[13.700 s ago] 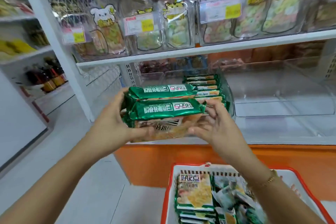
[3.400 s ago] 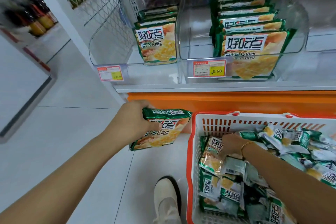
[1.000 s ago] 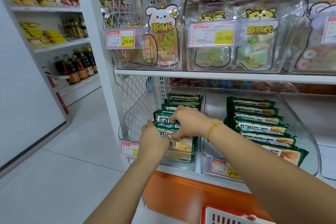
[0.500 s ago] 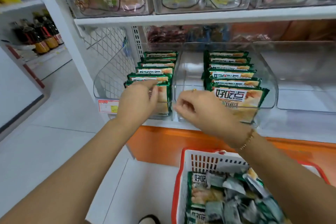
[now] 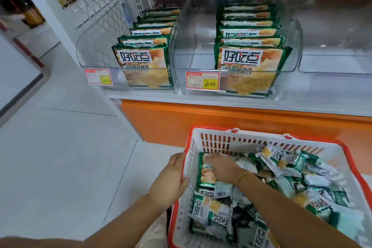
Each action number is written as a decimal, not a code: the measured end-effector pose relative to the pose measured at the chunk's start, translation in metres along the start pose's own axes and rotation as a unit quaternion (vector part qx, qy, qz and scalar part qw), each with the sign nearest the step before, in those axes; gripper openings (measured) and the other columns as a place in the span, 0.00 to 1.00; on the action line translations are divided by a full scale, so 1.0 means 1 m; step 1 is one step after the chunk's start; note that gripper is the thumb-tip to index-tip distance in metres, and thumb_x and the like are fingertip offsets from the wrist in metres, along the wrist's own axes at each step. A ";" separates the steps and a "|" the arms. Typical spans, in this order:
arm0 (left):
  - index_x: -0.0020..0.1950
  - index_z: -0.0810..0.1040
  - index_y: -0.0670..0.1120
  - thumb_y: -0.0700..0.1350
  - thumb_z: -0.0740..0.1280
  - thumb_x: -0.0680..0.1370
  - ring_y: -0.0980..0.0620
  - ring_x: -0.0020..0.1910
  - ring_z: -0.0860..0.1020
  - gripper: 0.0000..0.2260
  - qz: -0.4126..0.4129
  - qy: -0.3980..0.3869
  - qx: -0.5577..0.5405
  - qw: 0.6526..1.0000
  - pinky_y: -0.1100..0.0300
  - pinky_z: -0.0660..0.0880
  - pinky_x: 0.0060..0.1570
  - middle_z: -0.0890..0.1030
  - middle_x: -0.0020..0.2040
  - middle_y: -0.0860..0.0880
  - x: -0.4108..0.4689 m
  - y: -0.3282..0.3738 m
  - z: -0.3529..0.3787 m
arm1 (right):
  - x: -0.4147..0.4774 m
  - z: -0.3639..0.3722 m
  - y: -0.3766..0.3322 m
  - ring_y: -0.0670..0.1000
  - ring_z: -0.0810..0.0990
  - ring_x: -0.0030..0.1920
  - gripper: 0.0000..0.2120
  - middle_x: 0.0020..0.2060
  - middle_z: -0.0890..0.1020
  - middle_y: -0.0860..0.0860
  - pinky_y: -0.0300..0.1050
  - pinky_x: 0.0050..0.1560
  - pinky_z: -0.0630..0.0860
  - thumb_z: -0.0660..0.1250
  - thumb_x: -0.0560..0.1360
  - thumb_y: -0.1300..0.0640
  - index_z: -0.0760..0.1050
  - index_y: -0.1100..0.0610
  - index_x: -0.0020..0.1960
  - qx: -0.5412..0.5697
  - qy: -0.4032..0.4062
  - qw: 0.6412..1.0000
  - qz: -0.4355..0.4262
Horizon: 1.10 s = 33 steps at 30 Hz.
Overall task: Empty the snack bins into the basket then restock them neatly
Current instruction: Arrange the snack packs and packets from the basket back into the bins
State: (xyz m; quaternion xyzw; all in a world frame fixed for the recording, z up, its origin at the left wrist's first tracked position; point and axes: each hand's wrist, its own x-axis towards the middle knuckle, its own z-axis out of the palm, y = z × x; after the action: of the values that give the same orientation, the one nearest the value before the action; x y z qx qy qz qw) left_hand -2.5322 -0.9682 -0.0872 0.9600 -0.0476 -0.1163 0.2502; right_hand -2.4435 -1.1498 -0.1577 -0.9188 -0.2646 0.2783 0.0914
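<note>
White-tiled shop floor (image 5: 70,157) underfoot, aisle shelving ahead. Nearest: white slatted plastic basket w/ red rim (image 5: 237,141) on the floor, right of centre, heaped w/ loose green-and-silver foil snack packets (image 5: 281,165) lying any which way. Left hand (image 5: 171,179) sits on the basket's left rim, and its fingers seem to hook over the edge, prob. steadying it. Right hand (image 5: 221,169) is inside the basket, fingers curled down on one green packet (image 5: 206,175) stood on edge against the left wall. It looks like a pinch at the top edge, but the thumb is hidden.

Judgement: restock phase, pick-up step. To do it well:
- Take packets that face the same way.
- Grip the flat sides, not the crimped seal.
- Square a small stack betw. both hands before lifting, label front & upright.
- Go easy on the squeeze, as the contents are prob. brittle.
- Keep the basket pinned so it doesn't skid.

Further off, above an orange base panel (image 5: 201,123), the white shelf carries clear plastic bins. The left bin (image 5: 94,54) has a tidy upright row (image 5: 145,62) along its right side. The mid bin (image 5: 191,46), w/ a red-and-yellow price tag (image 5: 202,80), has its own row (image 5: 249,60) right of centre. The next stack prob. goes left of a row, w/ fronts flush.
</note>
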 end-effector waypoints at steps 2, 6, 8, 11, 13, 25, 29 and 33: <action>0.76 0.56 0.46 0.44 0.62 0.79 0.55 0.63 0.71 0.27 -0.030 0.043 -0.032 0.998 0.79 0.56 0.57 0.61 0.73 0.49 0.001 -0.002 0.014 | 0.013 0.008 0.002 0.57 0.72 0.62 0.28 0.70 0.66 0.59 0.44 0.55 0.71 0.55 0.76 0.68 0.57 0.60 0.75 -0.012 -0.004 1.000 -0.004; 0.76 0.58 0.47 0.44 0.63 0.79 0.59 0.65 0.67 0.26 -0.047 0.109 -0.099 0.988 0.76 0.57 0.64 0.63 0.71 0.50 -0.006 -0.003 0.038 | 0.033 0.023 0.005 0.58 0.59 0.73 0.32 0.74 0.60 0.59 0.50 0.74 0.54 0.62 0.77 0.58 0.51 0.63 0.76 -0.056 0.033 0.996 0.066; 0.76 0.59 0.48 0.46 0.62 0.79 0.57 0.66 0.68 0.26 -0.055 0.133 -0.121 0.982 0.71 0.60 0.65 0.64 0.71 0.51 -0.008 -0.002 0.043 | 0.040 0.035 0.004 0.58 0.57 0.74 0.38 0.74 0.59 0.57 0.51 0.75 0.51 0.67 0.75 0.49 0.51 0.61 0.76 -0.035 0.055 0.993 0.102; 0.76 0.59 0.49 0.46 0.62 0.79 0.60 0.64 0.68 0.25 -0.048 0.155 -0.124 0.979 0.72 0.62 0.63 0.65 0.69 0.52 -0.007 -0.003 0.044 | 0.046 0.047 0.001 0.58 0.55 0.74 0.44 0.74 0.57 0.56 0.52 0.75 0.50 0.70 0.71 0.44 0.51 0.61 0.76 -0.004 0.071 0.989 0.129; 0.75 0.59 0.50 0.45 0.62 0.80 0.60 0.63 0.67 0.25 -0.040 0.161 -0.131 0.977 0.72 0.62 0.62 0.66 0.69 0.52 -0.007 -0.003 0.044 | 0.048 0.045 0.000 0.58 0.55 0.73 0.45 0.72 0.58 0.55 0.54 0.75 0.53 0.72 0.68 0.42 0.53 0.59 0.75 0.005 0.065 0.989 0.136; 0.75 0.61 0.50 0.37 0.62 0.76 0.67 0.58 0.64 0.28 -0.021 0.174 -0.142 0.974 0.84 0.55 0.58 0.67 0.67 0.50 -0.002 -0.002 0.041 | 0.034 -0.013 0.009 0.51 0.75 0.50 0.28 0.53 0.76 0.52 0.40 0.46 0.72 0.75 0.69 0.52 0.65 0.57 0.61 0.112 -0.034 0.990 0.076; 0.76 0.57 0.47 0.39 0.63 0.77 0.58 0.66 0.64 0.28 -0.027 0.140 -0.106 0.984 0.85 0.50 0.59 0.63 0.71 0.47 -0.003 0.001 0.036 | 0.013 -0.026 -0.002 0.54 0.74 0.62 0.30 0.63 0.75 0.53 0.46 0.62 0.71 0.75 0.69 0.54 0.68 0.58 0.68 0.064 -0.065 0.993 0.070; 0.78 0.50 0.45 0.52 0.67 0.76 0.51 0.77 0.48 0.37 -0.001 0.091 -0.021 0.996 0.67 0.43 0.72 0.53 0.78 0.47 0.002 0.009 0.024 | -0.021 -0.037 -0.011 0.51 0.75 0.58 0.21 0.57 0.79 0.50 0.43 0.61 0.71 0.74 0.69 0.56 0.76 0.55 0.61 0.011 0.010 1.000 0.014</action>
State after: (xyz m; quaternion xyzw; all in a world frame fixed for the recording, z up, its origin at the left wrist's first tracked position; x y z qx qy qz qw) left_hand -2.5361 -0.9872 -0.1035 0.9612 -0.0210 -0.0296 0.2734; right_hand -2.4429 -1.1525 -0.1139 -0.9241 -0.2481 0.2728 0.1000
